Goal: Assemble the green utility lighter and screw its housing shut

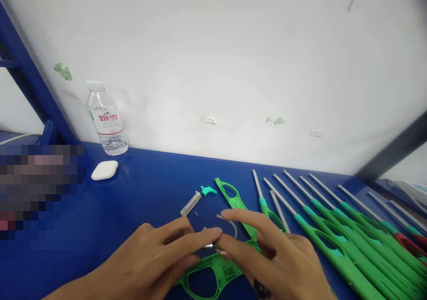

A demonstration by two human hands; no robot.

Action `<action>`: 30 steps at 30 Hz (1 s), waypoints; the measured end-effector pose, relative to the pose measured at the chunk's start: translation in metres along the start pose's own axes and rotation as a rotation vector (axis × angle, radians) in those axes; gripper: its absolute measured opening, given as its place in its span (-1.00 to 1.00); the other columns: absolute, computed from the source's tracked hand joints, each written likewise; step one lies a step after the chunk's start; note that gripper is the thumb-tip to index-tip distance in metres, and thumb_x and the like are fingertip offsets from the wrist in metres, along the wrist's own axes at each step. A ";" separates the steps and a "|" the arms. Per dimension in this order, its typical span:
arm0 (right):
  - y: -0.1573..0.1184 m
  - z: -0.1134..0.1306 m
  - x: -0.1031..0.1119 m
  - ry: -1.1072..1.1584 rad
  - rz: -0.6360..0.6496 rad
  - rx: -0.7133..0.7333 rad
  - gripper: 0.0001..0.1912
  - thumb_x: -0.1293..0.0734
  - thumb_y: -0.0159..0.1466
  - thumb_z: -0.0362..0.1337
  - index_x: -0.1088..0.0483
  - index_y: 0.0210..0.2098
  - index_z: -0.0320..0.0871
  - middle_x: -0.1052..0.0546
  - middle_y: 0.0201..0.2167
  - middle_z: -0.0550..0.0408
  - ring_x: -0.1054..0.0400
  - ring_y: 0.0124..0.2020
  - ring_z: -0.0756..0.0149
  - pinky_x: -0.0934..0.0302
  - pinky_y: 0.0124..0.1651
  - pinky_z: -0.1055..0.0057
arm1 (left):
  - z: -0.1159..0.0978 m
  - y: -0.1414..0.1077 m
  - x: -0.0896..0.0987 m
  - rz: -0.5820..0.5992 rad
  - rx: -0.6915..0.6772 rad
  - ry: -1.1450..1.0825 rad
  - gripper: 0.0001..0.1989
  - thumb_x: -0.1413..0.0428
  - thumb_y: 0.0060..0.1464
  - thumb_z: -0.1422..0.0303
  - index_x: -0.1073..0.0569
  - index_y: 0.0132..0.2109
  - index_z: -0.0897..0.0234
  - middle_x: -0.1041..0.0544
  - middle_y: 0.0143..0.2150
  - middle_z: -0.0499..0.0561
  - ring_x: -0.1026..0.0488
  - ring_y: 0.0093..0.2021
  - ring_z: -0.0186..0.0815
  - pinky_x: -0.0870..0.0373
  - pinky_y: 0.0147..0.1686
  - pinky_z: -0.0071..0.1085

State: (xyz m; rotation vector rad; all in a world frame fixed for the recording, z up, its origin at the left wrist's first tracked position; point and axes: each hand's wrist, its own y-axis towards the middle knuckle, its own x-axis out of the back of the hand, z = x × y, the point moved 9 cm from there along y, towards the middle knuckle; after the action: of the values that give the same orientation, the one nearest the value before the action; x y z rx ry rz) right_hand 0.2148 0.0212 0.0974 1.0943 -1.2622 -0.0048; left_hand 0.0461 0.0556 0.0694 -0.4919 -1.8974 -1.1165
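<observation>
My left hand (160, 255) is closed, its fingertips pinching a small shiny metal part (208, 246). My right hand (273, 255) meets it there, fingers bent and pressed at the same small part, mostly hidden by fingertips. A thin pale tube or wire (235, 228) curves up beside the right fingers. Under both hands lies an open green lighter shell half (213, 264). Another green shell half (233, 201) rests behind the right hand. Just beyond the left hand are a clear fuel tank (191, 204), a teal trigger (208, 190) and a tiny pin (196, 213).
Several long-necked green lighters (320, 242) lie in a row on the right, with red-handled ones (408, 244) at the far right. A loose metal tube (279, 209) lies near them. On the blue table (143, 184) stand a water bottle (108, 126) and a white case (104, 170), before a white wall.
</observation>
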 end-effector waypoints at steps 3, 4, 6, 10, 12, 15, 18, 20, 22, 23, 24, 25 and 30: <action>-0.002 -0.001 -0.001 0.017 -0.034 -0.046 -0.72 -0.28 0.63 -0.31 -0.65 0.01 0.03 -0.74 0.17 0.08 -0.25 -0.70 0.55 -0.17 -0.66 0.44 | 0.003 -0.005 -0.001 -0.012 0.006 -0.004 -0.52 0.31 0.72 0.26 -0.19 0.58 -0.22 -0.69 0.03 -0.08 -0.70 -0.23 -0.37 -0.53 -0.31 -0.51; -0.003 -0.002 -0.001 0.026 -0.043 -0.070 -0.76 -0.29 0.65 -0.26 -0.63 0.03 0.03 -0.73 0.17 0.08 -0.32 -0.68 0.55 -0.22 -0.64 0.45 | 0.005 -0.006 0.000 -0.022 0.018 0.001 -0.52 0.28 0.72 0.27 -0.19 0.57 -0.22 -0.70 0.04 -0.07 -0.71 -0.19 -0.35 -0.55 -0.29 -0.51; -0.003 -0.005 0.000 0.041 -0.062 -0.129 -0.79 -0.28 0.67 -0.14 -0.57 0.10 0.06 -0.73 0.17 0.08 -0.48 -0.61 0.50 -0.29 -0.62 0.44 | 0.010 -0.008 0.001 -0.042 0.045 0.005 -0.55 0.17 0.69 0.29 -0.25 0.54 -0.22 -0.71 0.09 -0.08 -0.73 -0.10 -0.33 -0.59 -0.23 -0.54; -0.003 -0.021 0.008 0.103 -0.107 -0.305 -0.69 -0.35 0.62 -0.02 -0.40 0.30 0.15 -0.74 0.14 0.10 -0.31 -0.75 0.48 -0.34 -0.66 0.41 | 0.020 -0.012 0.001 -0.060 0.102 -0.015 -0.62 -0.07 0.61 0.22 -0.39 0.44 -0.27 -0.73 0.17 -0.20 -0.75 0.05 -0.34 -0.64 -0.03 -0.62; -0.004 -0.031 0.007 0.216 -0.093 -0.413 -0.58 -0.43 0.55 -0.01 -0.37 0.33 0.16 -0.76 0.11 0.11 -0.25 -0.77 0.47 -0.38 -0.65 0.41 | 0.025 -0.015 0.000 -0.080 0.142 -0.020 -0.65 -0.09 0.60 0.16 -0.43 0.41 -0.26 -0.74 0.18 -0.23 -0.73 0.14 -0.34 -0.61 0.10 -0.62; -0.006 -0.042 -0.011 0.438 0.038 -0.565 -0.46 -0.54 0.44 -0.08 -0.41 0.35 0.14 -0.75 0.14 0.08 -0.62 -0.47 0.30 -0.58 -0.41 0.41 | 0.032 -0.022 -0.001 -0.117 0.226 -0.020 -0.67 -0.08 0.60 0.04 -0.48 0.38 -0.26 -0.74 0.18 -0.22 -0.69 0.24 -0.31 -0.55 0.25 -0.55; -0.008 -0.039 -0.031 0.623 0.193 -0.622 -0.45 -0.56 0.41 -0.17 -0.47 0.35 0.18 -0.78 0.09 0.13 -0.73 -0.20 0.22 -0.62 -0.22 0.45 | 0.034 -0.026 -0.002 -0.131 0.276 -0.051 -0.67 -0.09 0.58 0.02 -0.50 0.36 -0.26 -0.75 0.15 -0.19 -0.70 0.24 -0.26 -0.54 0.29 -0.48; -0.008 -0.034 -0.036 0.709 0.233 -0.598 -0.59 -0.52 0.45 -0.19 -0.55 0.26 0.20 -0.80 -0.04 0.20 -0.73 -0.21 0.27 -0.58 -0.21 0.51 | 0.032 -0.026 -0.001 -0.131 0.272 -0.085 -0.67 -0.12 0.57 0.07 -0.49 0.37 -0.25 -0.75 0.15 -0.17 -0.70 0.23 -0.24 -0.56 0.29 -0.44; -0.006 -0.032 -0.035 0.753 0.224 -0.574 -0.75 -0.46 0.51 -0.21 -0.61 0.15 0.17 -0.80 -0.17 0.24 -0.72 -0.28 0.32 -0.55 -0.24 0.56 | 0.030 -0.023 0.000 -0.131 0.264 -0.105 -0.67 -0.13 0.56 0.10 -0.49 0.36 -0.25 -0.75 0.14 -0.17 -0.71 0.21 -0.23 -0.56 0.28 -0.44; -0.005 -0.033 -0.032 0.758 0.206 -0.565 -0.79 -0.44 0.53 -0.22 -0.63 0.11 0.16 -0.79 -0.23 0.25 -0.70 -0.33 0.35 -0.53 -0.28 0.58 | 0.030 -0.021 0.001 -0.130 0.262 -0.112 -0.68 -0.13 0.56 0.09 -0.50 0.36 -0.26 -0.75 0.14 -0.18 -0.72 0.19 -0.24 -0.56 0.28 -0.46; -0.003 -0.034 -0.028 0.757 0.187 -0.552 -0.81 -0.42 0.55 -0.23 -0.64 0.08 0.14 -0.77 -0.28 0.26 -0.67 -0.39 0.38 -0.50 -0.33 0.61 | 0.030 -0.020 0.002 -0.129 0.261 -0.120 -0.68 -0.13 0.56 0.09 -0.50 0.36 -0.27 -0.75 0.14 -0.19 -0.72 0.18 -0.26 -0.56 0.27 -0.48; -0.001 -0.034 -0.024 0.753 0.172 -0.530 -0.82 -0.41 0.56 -0.25 -0.65 0.07 0.13 -0.75 -0.32 0.27 -0.64 -0.44 0.41 -0.47 -0.38 0.63 | 0.029 -0.018 0.003 -0.127 0.262 -0.130 -0.68 -0.14 0.56 0.09 -0.50 0.35 -0.28 -0.75 0.14 -0.21 -0.73 0.16 -0.29 -0.55 0.27 -0.52; 0.015 -0.029 0.001 0.720 0.085 -0.342 -0.71 -0.36 0.56 -0.38 -0.64 0.10 0.12 -0.76 -0.25 0.32 -0.63 -0.37 0.50 -0.45 -0.26 0.69 | 0.027 -0.009 0.004 -0.088 0.247 -0.175 -0.73 -0.16 0.54 0.15 -0.52 0.29 -0.24 -0.75 0.13 -0.24 -0.73 0.12 -0.35 -0.54 0.23 -0.60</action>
State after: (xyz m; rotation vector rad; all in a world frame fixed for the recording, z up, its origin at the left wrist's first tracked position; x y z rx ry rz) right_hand 0.2290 0.0473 0.1109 0.6493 -0.6231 0.2129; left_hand 0.0246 0.0730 0.0622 -0.3806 -2.1931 -0.9013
